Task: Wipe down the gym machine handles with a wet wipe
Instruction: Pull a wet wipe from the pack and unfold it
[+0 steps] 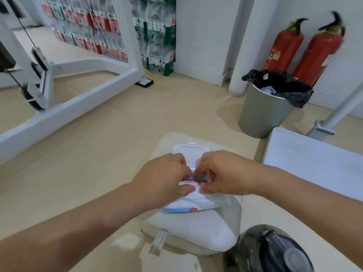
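A white wet wipe pack [193, 203] with a blue and red label lies on a white padded seat [198, 230] low in the middle of the view. Its white flip lid [188, 151] stands open on the far side. My left hand [165, 179] and my right hand [222, 171] both rest on the pack, fingertips pinched together at its opening. What the fingertips pinch is hidden. The white gym machine frame [64, 107] with its black cable and pulley [37, 75] stands at the left.
A grey bin [263, 112] lined with a black bag stands ahead right, two red fire extinguishers [306, 48] behind it. A dark water bottle [275, 252] sits bottom right. A white padded bench [314, 163] is at right. Stacked bottled-water packs [155, 36] line the far wall.
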The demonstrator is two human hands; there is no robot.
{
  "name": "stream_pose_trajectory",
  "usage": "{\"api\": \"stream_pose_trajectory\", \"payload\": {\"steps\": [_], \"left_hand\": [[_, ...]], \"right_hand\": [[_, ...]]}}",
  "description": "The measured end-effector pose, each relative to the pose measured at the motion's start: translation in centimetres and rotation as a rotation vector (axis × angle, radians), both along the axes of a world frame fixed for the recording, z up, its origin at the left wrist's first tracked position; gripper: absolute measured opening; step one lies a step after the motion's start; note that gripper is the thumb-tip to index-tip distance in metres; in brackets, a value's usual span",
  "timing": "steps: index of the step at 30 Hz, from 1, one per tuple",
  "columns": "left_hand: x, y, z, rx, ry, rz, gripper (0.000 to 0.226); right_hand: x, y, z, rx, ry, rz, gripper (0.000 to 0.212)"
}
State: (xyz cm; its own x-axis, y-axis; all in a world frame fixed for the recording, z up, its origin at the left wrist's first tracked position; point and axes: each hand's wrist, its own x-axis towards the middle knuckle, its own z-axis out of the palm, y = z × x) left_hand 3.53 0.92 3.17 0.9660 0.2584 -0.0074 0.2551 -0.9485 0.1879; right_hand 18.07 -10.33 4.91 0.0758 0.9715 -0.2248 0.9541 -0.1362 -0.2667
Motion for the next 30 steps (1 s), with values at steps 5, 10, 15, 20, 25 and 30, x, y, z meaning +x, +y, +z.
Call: {"api": "stream_pose_trajectory", "payload": {"steps": [5, 10, 15, 20, 25, 30], "left_hand": [[-0.1, -0.4, -0.5, 0.22, -0.059, -0.118, 0.039], [0.0, -0.7, -0.4, 0.049, -0.161, 0.086, 0.029], [-0.3, 0.0, -0.2, -0.524, -0.225, 0.354, 0.033], [-0.7, 0.2, 0.1, -0.675, -0.183, 0.361, 0.035], [-0.7, 0.3, 0.3, -0.629, -0.142, 0.346, 0.034], [-0.7, -0.1, -0.2, -0.469, -0.152, 0.274, 0.009]], "right_hand": [[-0.4, -1.1, -1.0, 0.174, -0.022, 0.024, 0.024], [-1.1, -0.6, -2.3, 0.388, 0.069, -0.066, 0.017], [-0.4, 0.1, -1.1, 0.218, 0.488, -0.258, 0.005], [-1.0, 0.3, -1.5, 0.106, 0.17, -0.051, 0.021], [-0.9, 0.5, -1.6, 0.101, 0.299, -0.181, 0.008], [-1.1, 0.6, -0.6, 0.11, 0.618, -0.317, 0.018]]}}
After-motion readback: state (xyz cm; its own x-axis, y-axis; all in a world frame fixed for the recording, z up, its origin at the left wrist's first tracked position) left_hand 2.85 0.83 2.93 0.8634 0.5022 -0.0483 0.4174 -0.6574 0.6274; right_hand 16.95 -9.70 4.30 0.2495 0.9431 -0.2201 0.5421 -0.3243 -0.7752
